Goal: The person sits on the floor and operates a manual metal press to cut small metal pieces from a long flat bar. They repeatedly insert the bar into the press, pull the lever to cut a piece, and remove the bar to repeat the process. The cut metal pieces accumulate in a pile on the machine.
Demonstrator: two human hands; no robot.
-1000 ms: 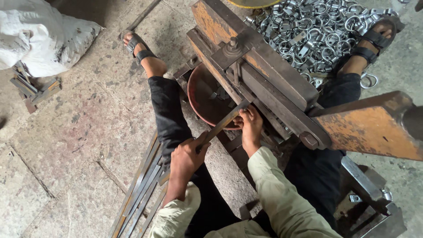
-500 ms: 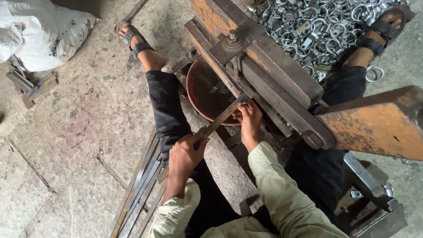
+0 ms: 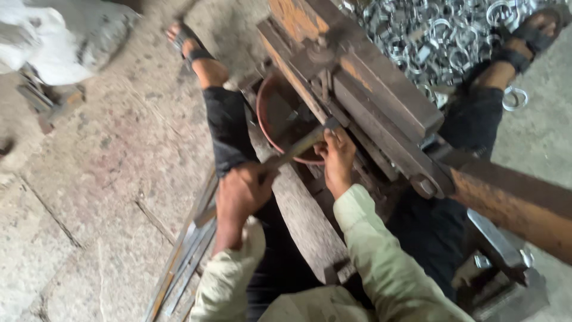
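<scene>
Evidently both hands grip flat metal strip (image 3: 298, 149): left hand (image 3: 241, 194) closed round near end, right hand (image 3: 338, 156) pinching far end, feeding it into rusty press (image 3: 381, 101) above red bowl (image 3: 271, 119).

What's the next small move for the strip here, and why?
Probably slide the metal strip a little further into the press. The left hand grips its near end, the right hand steadies its far end at the machine's edge over the red bowl, and the strip's tip looks only just at the tooling. Motion blur makes the exact seating unclear.
</scene>
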